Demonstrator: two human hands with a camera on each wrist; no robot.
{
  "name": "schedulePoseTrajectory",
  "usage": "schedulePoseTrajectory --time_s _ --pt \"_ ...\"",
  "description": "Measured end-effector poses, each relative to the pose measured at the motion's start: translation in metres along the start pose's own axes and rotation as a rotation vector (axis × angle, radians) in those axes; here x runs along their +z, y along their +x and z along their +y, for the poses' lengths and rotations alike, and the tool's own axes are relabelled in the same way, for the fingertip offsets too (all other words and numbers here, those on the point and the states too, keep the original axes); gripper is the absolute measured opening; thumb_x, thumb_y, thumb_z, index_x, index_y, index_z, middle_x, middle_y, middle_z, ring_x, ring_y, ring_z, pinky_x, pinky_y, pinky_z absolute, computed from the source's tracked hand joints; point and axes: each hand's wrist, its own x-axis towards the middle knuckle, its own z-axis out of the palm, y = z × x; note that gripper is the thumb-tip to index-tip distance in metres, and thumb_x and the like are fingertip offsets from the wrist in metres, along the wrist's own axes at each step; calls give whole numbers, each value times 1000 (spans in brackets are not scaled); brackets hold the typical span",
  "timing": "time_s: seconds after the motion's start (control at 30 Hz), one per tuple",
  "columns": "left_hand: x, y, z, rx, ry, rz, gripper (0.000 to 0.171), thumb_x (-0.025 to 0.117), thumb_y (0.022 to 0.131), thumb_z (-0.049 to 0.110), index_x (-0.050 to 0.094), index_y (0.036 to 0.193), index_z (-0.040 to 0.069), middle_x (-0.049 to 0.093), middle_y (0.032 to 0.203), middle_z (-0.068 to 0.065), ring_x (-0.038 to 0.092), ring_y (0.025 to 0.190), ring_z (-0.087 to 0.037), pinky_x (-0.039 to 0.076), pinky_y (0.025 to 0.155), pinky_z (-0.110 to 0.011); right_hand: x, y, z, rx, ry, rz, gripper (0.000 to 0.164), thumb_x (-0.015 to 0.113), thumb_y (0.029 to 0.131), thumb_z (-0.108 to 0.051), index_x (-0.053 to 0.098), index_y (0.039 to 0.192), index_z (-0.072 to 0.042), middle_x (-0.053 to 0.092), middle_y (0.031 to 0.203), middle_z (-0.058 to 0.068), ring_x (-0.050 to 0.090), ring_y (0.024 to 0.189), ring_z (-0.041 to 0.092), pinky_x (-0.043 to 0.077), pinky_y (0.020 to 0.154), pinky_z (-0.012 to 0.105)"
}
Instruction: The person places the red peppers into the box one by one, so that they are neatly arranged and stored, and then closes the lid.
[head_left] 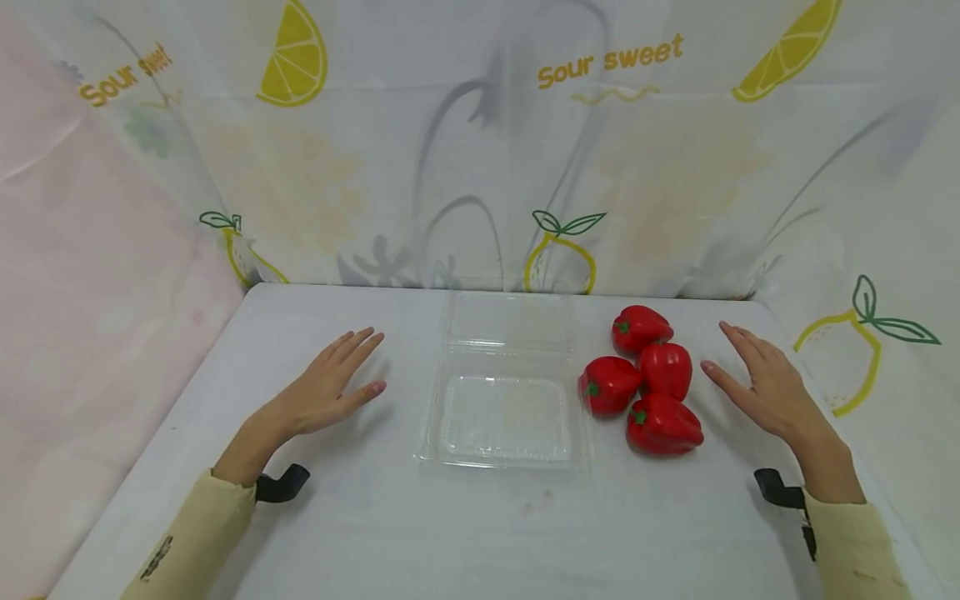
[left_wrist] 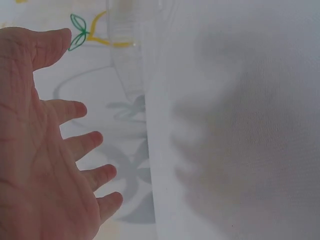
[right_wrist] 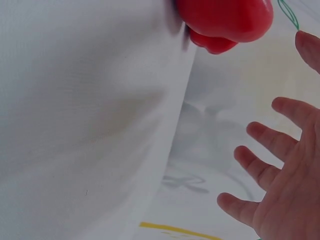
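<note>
A clear plastic clamshell box (head_left: 504,417) lies with its lid (head_left: 510,321) folded back at the middle of the white table. To its right are several red bell peppers, one at the back (head_left: 640,328), one nearest the box (head_left: 609,386) and one at the front (head_left: 664,425). My left hand (head_left: 326,387) hovers left of the box with fingers spread, touching nothing. Right of the peppers, my right hand (head_left: 768,387) is also held up with fingers extended and holds nothing. In the right wrist view a red pepper (right_wrist: 227,17) shows beyond the thumb.
The white table (head_left: 480,542) ends at a lemon-printed cloth (head_left: 420,167) hung behind it. A pinkish cloth (head_left: 90,292) hangs at the left. Dark wrist mounts (head_left: 282,484) stick out beside both sleeves.
</note>
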Motion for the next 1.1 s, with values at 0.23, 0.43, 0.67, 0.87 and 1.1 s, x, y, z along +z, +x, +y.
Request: schedulePoseTrajectory --time_s 0.23,0.43,0.67,0.87,1.1 --pt "1 -1 8 12 -76 -38 75 54 97 51 21 159 23 17 162 -8 14 147 -37 19 110 -66 -4 -3 -6 -2 37 4 79 61 96 -38 21 157 -9 28 150 33 25 133 55 29 90 80" --pt "3 -3 15 4 -128 -77 76 55 96 53 21 158 25 17 162 -5 14 147 -34 21 109 -66 -6 -6 -10 -10 70 4 77 62 95 -37 24 157 -10 31 149 32 28 132 54 31 89 79" --pt "5 -3 20 16 -179 -108 74 55 96 53 22 158 29 20 162 -1 18 147 -30 24 110 -63 -5 -10 -13 5 79 -2 75 64 94 -37 29 155 -9 37 144 31 35 125 51 35 86 78" --pt "8 -2 24 20 -199 -127 75 56 95 55 24 157 29 22 161 0 19 147 -28 23 111 -62 -4 -14 -15 -11 88 8 73 66 93 -36 34 153 -9 41 141 30 39 121 49 37 84 78" --pt "11 0 28 45 -215 -138 75 58 94 56 27 156 28 27 159 2 23 146 -26 24 113 -58 -4 -19 -17 -36 136 -10 67 68 92 -34 42 148 -10 45 139 26 41 120 47 38 83 76"
